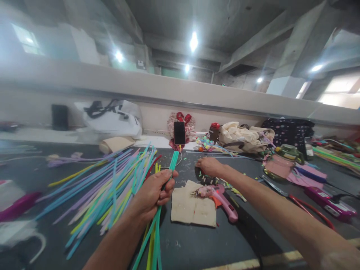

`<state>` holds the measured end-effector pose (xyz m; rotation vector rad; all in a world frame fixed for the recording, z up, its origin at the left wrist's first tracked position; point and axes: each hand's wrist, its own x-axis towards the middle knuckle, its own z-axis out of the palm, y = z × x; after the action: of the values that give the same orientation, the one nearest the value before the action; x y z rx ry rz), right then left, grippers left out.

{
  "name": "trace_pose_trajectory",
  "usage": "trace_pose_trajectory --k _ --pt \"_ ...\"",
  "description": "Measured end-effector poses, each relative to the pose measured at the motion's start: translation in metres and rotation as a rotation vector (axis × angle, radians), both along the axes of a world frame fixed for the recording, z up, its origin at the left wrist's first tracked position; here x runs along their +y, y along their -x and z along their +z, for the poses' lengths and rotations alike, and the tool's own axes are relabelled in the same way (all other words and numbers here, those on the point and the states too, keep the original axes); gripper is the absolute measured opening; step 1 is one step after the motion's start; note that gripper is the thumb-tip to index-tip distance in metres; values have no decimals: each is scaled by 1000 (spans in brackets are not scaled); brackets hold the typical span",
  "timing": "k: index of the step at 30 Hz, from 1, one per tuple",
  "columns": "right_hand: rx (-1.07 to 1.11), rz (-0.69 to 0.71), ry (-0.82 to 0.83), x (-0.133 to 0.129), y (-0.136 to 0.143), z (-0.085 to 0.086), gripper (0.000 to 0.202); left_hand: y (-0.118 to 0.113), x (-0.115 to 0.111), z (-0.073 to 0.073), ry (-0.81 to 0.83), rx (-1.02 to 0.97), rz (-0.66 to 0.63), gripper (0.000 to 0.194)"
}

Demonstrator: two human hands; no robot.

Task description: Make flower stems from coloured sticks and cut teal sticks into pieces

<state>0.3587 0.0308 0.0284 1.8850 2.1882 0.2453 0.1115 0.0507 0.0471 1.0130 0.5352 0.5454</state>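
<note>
My left hand (159, 187) is closed around a small bunch of green chenille stems (174, 160). Their upper ends stick up past my fingers, and the long lower ends fan out beneath the hand. Farther forward, my right hand (208, 166) is down at the dark tabletop with its fingers curled together; whatever is between the fingertips is hidden. Small coloured cut pieces (204, 178) lie scattered just below it. A pink hot glue gun (219, 197) rests with its nozzle over a stained beige cardboard piece (182, 208), between my two arms.
Loose pastel chenille stems (109, 187) spread over the left side. A phone (179, 133) stands upright at the back, with a cable. To the right are red-handled pliers (302, 208), a magenta device (330, 202), a pink jug (281, 163) and a cloth bag (242, 135).
</note>
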Motion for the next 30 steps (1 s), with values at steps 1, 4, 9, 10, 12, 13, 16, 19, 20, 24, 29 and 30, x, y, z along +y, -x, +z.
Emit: trace_pose_trajectory --k 1,4,9,10,12,13,16,19,20,24,29,30 --pt "-8 -14 -6 0 -2 2 21 0 0 0 3 0 6 13" --pt "-2 -33 -28 12 1 2 23 -1 -1 0 12 10 13 13" --pt "52 -28 -44 50 11 -8 27 -4 0 -5 -5 37 12 13" --pt "62 -21 -38 56 11 -10 27 -5 0 -5 -7 46 4 14" --pt "79 3 -17 62 10 -14 27 -5 0 -6 -7 59 -5 14" --pt "86 17 -2 62 7 -15 28 -6 -1 -6 -5 64 -6 14" --pt "94 31 48 50 -6 -13 26 -6 -1 -6 -5 68 -3 13" --pt "95 3 72 26 -21 -3 24 -6 -2 -6 -10 62 -19 14" --pt "99 -8 65 18 -24 0 23 -6 -3 -7 -14 57 -25 15" --pt "145 7 1 -8 -15 7 22 -8 -4 -10 -37 54 -30 16" --pt "218 17 -43 -16 -6 -5 19 -8 -2 -13 -41 64 -39 18" --pt "226 3 -51 -17 -10 -7 18 -8 -2 -12 -42 59 -38 18"
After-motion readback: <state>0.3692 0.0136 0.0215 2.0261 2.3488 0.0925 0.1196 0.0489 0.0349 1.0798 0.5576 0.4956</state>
